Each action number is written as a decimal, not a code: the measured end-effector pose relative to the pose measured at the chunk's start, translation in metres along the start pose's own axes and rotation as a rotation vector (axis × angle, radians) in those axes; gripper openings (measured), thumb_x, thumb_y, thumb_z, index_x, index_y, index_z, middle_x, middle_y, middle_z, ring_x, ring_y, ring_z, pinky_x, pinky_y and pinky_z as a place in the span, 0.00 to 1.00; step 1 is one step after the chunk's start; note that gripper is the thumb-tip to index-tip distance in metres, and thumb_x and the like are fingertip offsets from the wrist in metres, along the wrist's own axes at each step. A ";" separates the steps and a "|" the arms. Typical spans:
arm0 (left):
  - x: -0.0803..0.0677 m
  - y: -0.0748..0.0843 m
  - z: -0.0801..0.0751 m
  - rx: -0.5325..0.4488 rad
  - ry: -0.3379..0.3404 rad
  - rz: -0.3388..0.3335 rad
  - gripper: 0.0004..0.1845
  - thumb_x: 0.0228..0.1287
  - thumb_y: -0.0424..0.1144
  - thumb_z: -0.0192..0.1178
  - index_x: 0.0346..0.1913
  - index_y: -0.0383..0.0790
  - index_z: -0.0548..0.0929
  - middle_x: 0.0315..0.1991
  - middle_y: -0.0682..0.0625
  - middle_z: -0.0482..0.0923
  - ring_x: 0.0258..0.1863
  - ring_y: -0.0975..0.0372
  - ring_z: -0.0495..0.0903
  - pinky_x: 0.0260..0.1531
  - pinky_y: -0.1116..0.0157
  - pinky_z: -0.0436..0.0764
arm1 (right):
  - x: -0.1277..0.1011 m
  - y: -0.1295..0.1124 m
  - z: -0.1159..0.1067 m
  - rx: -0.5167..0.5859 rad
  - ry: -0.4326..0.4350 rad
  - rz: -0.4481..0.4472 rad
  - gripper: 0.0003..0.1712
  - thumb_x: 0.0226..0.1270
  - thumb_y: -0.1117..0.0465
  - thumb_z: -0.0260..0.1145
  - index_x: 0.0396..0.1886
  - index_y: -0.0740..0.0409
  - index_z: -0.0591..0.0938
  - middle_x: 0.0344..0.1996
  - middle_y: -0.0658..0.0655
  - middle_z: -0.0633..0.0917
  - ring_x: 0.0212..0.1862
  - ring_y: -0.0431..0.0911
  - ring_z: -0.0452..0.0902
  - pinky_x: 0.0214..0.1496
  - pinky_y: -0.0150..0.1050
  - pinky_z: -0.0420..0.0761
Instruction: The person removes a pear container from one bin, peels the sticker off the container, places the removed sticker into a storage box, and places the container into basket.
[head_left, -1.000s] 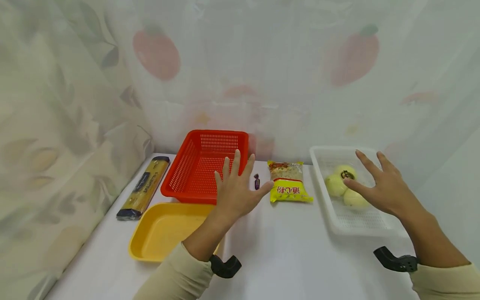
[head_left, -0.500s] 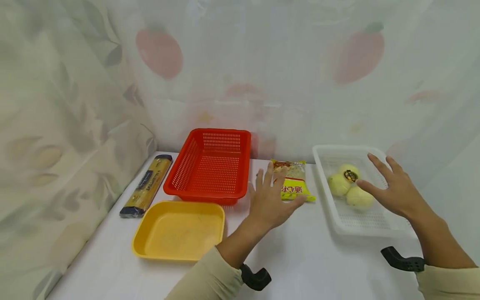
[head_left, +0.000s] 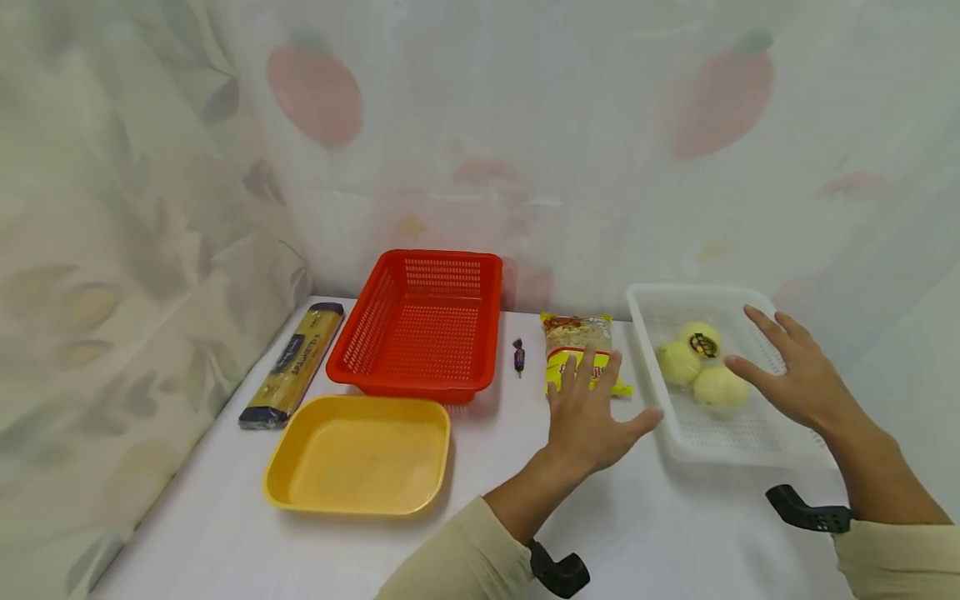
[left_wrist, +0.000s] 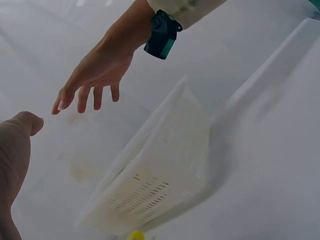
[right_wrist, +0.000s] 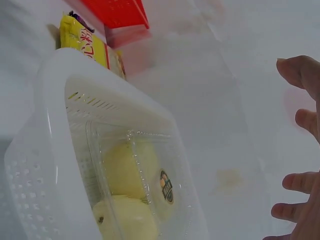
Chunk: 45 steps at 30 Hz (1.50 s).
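Note:
My left hand [head_left: 592,425], fingers spread and holding nothing, hovers in front of a yellow bag of macaroni [head_left: 577,342] and covers part of its lower end. Over the right side of a white perforated basket [head_left: 652,417] is my right hand [head_left: 806,379], its fingers spread and apart from the basket. Inside that basket, a clear plastic box [right_wrist: 131,135] with a dark round label holds pale yellow-green round fruits [head_left: 722,387]. The right wrist view shows the fruits [right_wrist: 127,220] under the clear lid, with the right fingers [right_wrist: 300,182] off to the side.
Left of the bag lies a small purple wrapped candy [head_left: 519,357]. A red perforated basket [head_left: 487,333] stands behind a yellow tray [head_left: 356,504]. Along the left side lies a pack of spaghetti [head_left: 296,362]. Printed curtains hang behind and at the left of the white table [head_left: 645,533].
My left hand has moved right, from beside the red basket to the front of the macaroni bag, uncovering the yellow tray and the candy. The right hand has shifted slightly right.

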<state>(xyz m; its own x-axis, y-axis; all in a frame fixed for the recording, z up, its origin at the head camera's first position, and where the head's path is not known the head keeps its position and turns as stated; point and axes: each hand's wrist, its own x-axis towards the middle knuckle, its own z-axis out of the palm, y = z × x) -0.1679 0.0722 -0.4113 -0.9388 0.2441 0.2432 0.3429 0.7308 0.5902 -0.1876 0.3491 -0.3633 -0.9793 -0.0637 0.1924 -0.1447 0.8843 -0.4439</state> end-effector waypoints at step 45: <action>0.012 0.019 0.088 -0.045 -0.171 0.020 0.43 0.56 0.74 0.51 0.74 0.69 0.54 0.76 0.60 0.41 0.73 0.60 0.46 0.64 0.52 0.61 | 0.010 0.059 0.016 0.169 -0.005 0.163 0.44 0.72 0.43 0.54 0.78 0.51 0.46 0.71 0.76 0.47 0.64 0.79 0.47 0.44 0.79 0.60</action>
<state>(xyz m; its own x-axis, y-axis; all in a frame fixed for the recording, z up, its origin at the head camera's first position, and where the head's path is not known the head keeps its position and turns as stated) -0.1755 0.1449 -0.4652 -0.9224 0.3662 0.1226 0.3591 0.6963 0.6214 -0.2078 0.3932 -0.4014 -0.9922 0.0710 0.1022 -0.0060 0.7932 -0.6089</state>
